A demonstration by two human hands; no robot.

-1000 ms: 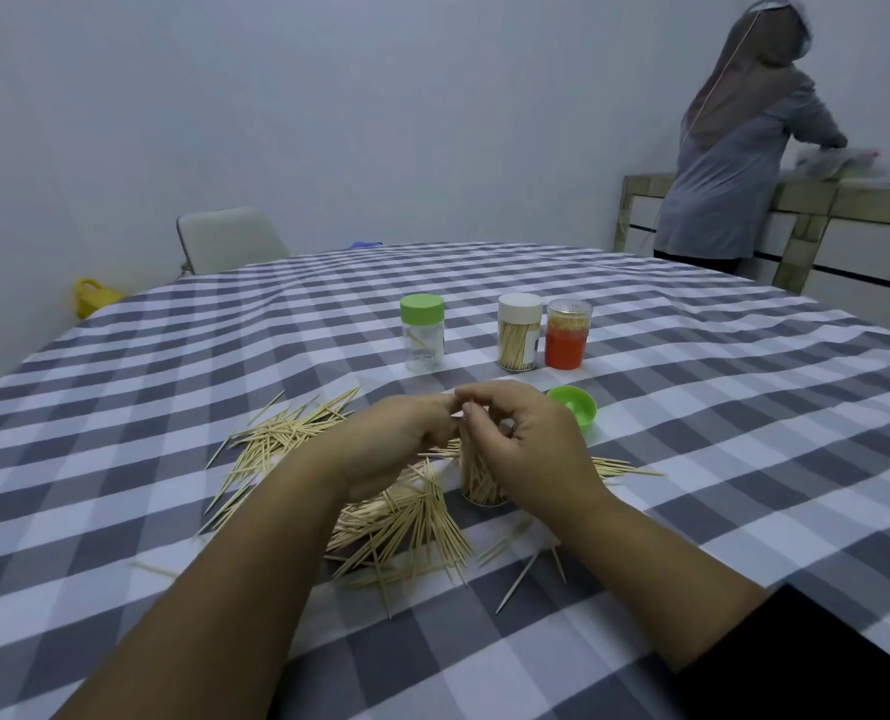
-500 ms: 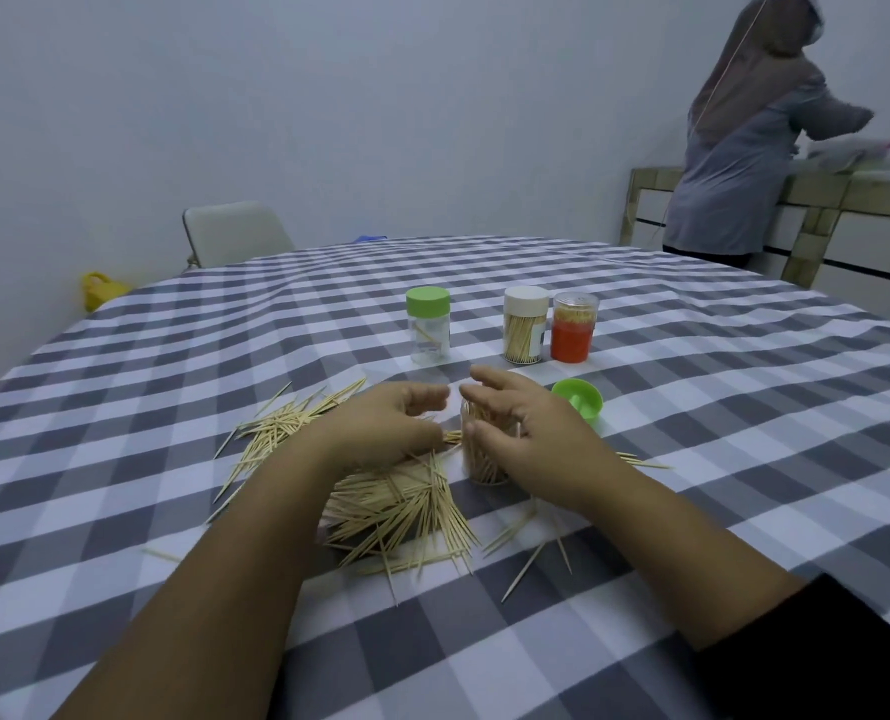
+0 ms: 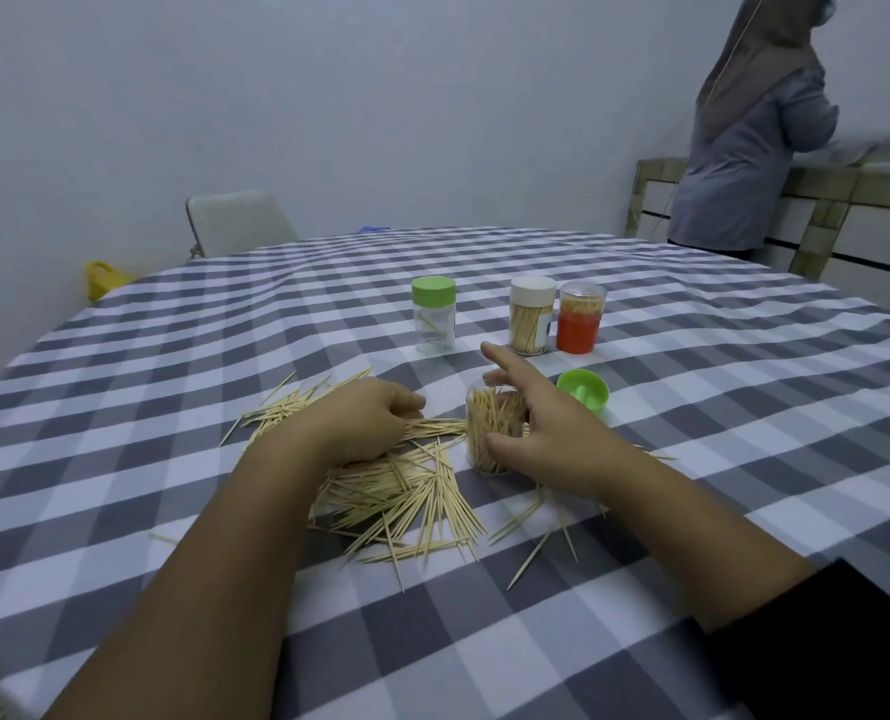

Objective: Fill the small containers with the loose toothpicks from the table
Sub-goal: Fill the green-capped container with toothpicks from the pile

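Now my right hand [image 3: 552,428] is beside the open clear container [image 3: 494,433], which stands upright on the checked tablecloth [image 3: 692,407] and is almost full of toothpicks; my thumb touches its lower side and my other fingers are spread loosely over its mouth, not closed around it. My left hand [image 3: 364,423] lies on the pile of loose toothpicks [image 3: 406,501] with its fingers curled down into them, and I think it pinches a few, but the fingertips are hidden, so I cannot say this for sure. The pile spreads under and in front of this hand, just left of the container. A green lid [image 3: 583,394] lies upside down just right of my right hand. Further away stand three more containers in a row: one with a green cap [image 3: 433,322], one with a white cap [image 3: 531,322], and an orange one [image 3: 580,324].
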